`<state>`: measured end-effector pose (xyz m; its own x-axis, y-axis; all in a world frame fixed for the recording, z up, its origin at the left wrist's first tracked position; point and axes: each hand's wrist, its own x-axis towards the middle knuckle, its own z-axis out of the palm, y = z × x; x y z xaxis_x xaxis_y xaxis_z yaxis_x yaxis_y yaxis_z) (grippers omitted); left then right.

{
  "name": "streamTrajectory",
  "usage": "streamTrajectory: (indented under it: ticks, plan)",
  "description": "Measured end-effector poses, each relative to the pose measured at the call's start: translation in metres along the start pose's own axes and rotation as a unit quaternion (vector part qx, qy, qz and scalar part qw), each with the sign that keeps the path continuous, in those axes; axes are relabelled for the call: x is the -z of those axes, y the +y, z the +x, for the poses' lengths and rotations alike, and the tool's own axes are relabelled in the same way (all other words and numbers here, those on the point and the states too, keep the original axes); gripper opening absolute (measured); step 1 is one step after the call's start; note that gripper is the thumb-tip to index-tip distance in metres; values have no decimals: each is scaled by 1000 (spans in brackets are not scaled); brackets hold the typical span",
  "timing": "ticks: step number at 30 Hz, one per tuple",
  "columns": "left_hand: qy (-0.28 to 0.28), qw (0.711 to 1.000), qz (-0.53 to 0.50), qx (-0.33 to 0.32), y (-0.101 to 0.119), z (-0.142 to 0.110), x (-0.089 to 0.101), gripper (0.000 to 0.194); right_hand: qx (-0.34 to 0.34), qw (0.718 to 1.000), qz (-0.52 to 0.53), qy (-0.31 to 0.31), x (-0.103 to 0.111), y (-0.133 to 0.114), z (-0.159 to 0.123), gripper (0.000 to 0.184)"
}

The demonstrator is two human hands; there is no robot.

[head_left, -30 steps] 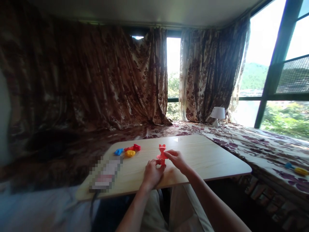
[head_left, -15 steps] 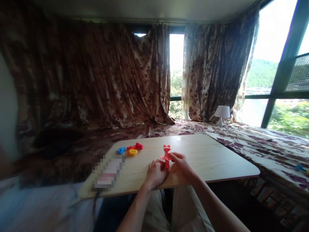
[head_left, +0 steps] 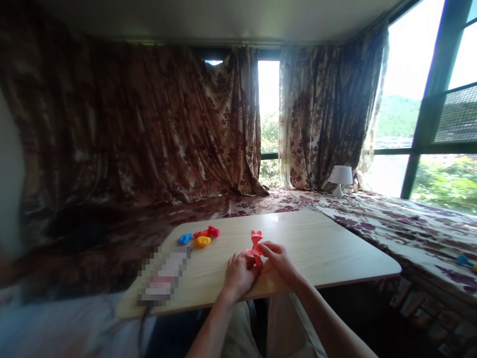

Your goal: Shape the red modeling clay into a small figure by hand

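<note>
Both my hands hold a small red balloon-like piece (head_left: 255, 244) upright over the near part of a light wooden table (head_left: 328, 248). My left hand (head_left: 237, 273) is closed around its lower end. My right hand (head_left: 278, 259) pinches its middle from the right. The piece's top sticks up above my fingers. To the left on the table lie a blue piece (head_left: 184, 238), a yellow piece (head_left: 202, 241) and another red piece (head_left: 207, 232), well apart from my hands.
A blurred-out flat object (head_left: 164, 276) lies at the table's near left with a cable hanging off the edge. A patterned cloth covers the platform around the table. A small white lamp (head_left: 340, 179) stands by the curtains. Blue and yellow bits (head_left: 465, 260) lie far right.
My hands have stayed together on the red piece, shifting only slightly on it. The view moved a little as my head turned.
</note>
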<state>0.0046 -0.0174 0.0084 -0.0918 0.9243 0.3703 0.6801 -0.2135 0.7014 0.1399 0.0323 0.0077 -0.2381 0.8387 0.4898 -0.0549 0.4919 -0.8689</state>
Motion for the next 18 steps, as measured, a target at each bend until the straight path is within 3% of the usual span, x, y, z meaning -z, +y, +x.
streamTrajectory:
  ticks: [4,18]
  plan:
    - [19,999,24,-27,-5,2,-4,18,26,999,1,31,0,7,2,32]
    - [40,998,23,-36,-12,5,-6,14,33,999,2,0,0,6,1,27]
